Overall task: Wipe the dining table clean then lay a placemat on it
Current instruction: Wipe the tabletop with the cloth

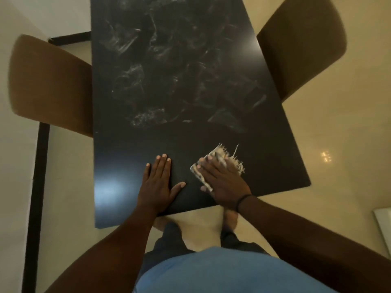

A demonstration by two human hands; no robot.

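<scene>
Right hand (220,176) lay flat, fingers straight, pressing one folded, pale striped cloth with frayed fringe (213,163) against the near right part of the single dark rectangular dining table (211,60). Left hand (158,182) rested palm-down beside it on the bare top, fingers extended and holding nothing. The cloth's long axis ran diagonally, from near the thumb toward the far right, its fringe pointing away. Whitish smears (165,66) covered the table's far portion. Two brown chairs flanked it, one at the left (48,83), one at the right (300,43).
</scene>
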